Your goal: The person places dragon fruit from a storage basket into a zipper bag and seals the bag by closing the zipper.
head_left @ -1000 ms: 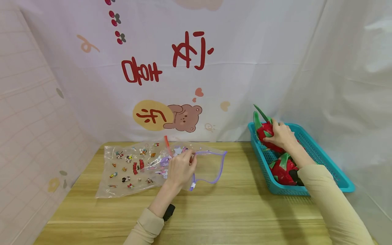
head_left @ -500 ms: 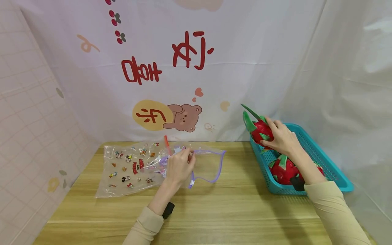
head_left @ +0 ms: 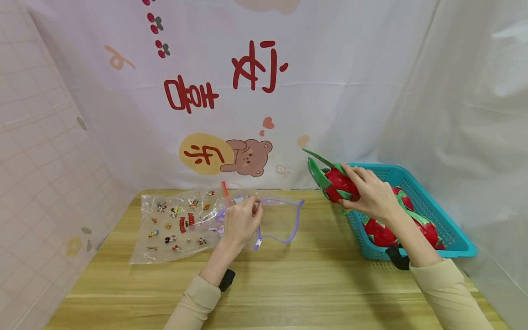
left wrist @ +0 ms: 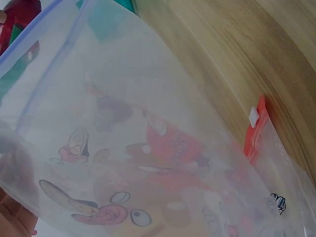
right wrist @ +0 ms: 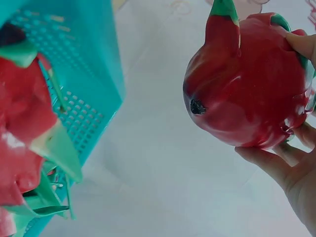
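Your right hand (head_left: 373,195) grips a dragon fruit (head_left: 336,183) above the basket (head_left: 433,215) rim; more fruit lies beneath your wrist. Your left hand (head_left: 241,222) pinches the bag (head_left: 185,224) open, mouth facing the fruit.

Head view high; wrist views close, perhaps blurred.

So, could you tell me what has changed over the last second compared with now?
The right hand, gripping a dragon fruit, has lifted it out of the teal basket and carried it leftward, past the basket's edge, toward the clear zip bag. Two more fruits now show in the basket. The left hand still pinches the bag's purple rim; the bag stays flat on the table.
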The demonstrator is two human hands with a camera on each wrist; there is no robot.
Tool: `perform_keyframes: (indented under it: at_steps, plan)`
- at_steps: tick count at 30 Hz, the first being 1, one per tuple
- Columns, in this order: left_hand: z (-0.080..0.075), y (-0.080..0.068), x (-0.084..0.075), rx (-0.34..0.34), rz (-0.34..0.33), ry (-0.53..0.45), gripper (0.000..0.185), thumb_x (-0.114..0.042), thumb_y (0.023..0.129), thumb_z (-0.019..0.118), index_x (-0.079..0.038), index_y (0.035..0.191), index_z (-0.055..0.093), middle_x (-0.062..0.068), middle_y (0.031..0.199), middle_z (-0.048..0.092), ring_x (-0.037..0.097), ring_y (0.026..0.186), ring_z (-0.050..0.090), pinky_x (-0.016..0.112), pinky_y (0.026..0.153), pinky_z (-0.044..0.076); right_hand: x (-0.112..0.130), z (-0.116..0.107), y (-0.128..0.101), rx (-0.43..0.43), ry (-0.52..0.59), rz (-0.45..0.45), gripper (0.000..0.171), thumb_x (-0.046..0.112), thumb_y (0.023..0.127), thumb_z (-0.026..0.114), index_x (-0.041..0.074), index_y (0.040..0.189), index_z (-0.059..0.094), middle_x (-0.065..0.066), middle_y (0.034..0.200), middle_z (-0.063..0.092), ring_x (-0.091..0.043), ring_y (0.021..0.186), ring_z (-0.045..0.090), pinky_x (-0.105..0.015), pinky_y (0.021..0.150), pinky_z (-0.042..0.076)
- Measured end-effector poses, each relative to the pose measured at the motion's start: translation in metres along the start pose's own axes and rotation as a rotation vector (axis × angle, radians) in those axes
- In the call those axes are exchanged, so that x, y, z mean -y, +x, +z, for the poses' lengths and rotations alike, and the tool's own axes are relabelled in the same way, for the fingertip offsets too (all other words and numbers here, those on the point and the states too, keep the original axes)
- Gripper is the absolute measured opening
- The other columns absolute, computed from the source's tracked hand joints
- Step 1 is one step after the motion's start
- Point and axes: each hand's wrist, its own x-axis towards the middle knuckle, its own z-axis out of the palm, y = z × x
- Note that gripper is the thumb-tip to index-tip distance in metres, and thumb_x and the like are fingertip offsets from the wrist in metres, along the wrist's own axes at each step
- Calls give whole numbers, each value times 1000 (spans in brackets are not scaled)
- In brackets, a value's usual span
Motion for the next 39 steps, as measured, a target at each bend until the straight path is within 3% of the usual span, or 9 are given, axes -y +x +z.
perform_keyframes:
  at_steps: [7, 13, 16, 20, 26, 31, 39]
  plan:
    - [1, 1, 0, -11, -3, 8, 5, -7, 82, 64, -5, 83, 68, -2, 55, 61, 1, 40, 35, 11, 39, 23, 12, -3, -2, -42, 27, -144, 96, 29, 61, 86, 8, 143, 40, -18, 123, 56, -35, 106, 56, -27, 41, 40]
    - [0, 2, 0, -12, -11, 0, 4, -6, 81, 65, -5, 83, 68, -1, 56, 62, 3, 40, 39, 11, 39, 26, 20, -2, -6, -49, 47, -237, 84, 40, 70, 77, 7, 140, 44, -17, 122, 58, -34, 107, 57, -33, 48, 49]
    - [-1, 3, 0, -8, -22, -8, 4, -5, 81, 65, -4, 83, 68, -1, 57, 63, 4, 41, 42, 12, 40, 28, 24, -2, -8, -49, 47, -271, 86, 37, 65, 79, 6, 138, 46, -16, 120, 58, -32, 104, 58, -29, 46, 46]
    - [-2, 4, -1, -3, -30, -23, 5, -5, 81, 65, -3, 84, 68, 0, 57, 63, 5, 41, 42, 11, 42, 28, 33, -1, -12, -17, 41, -286, 93, 35, 56, 84, 8, 137, 47, -16, 120, 60, -30, 105, 58, -23, 44, 42]
    - [-4, 5, 0, -3, -38, -27, 5, -5, 81, 64, -2, 82, 68, 2, 57, 63, 5, 41, 41, 10, 42, 27, 48, -2, -16, 53, 43, -290, 92, 37, 58, 84, 9, 137, 46, -14, 119, 61, -27, 105, 58, -15, 41, 32]
    - [-4, 6, 1, -9, -37, -19, 5, -5, 81, 64, -2, 81, 68, 2, 56, 63, 6, 41, 43, 12, 42, 28, 56, 0, -17, 76, 33, -316, 90, 37, 58, 84, 9, 135, 49, -10, 116, 61, -24, 102, 57, -14, 41, 32]
    - [-4, 7, 2, -20, -30, -20, 4, -4, 81, 64, -2, 81, 68, 2, 56, 61, 5, 41, 41, 12, 42, 27, 66, 4, -17, 142, 8, -341, 91, 53, 60, 83, 11, 135, 52, -6, 117, 60, -22, 100, 57, -12, 42, 27]
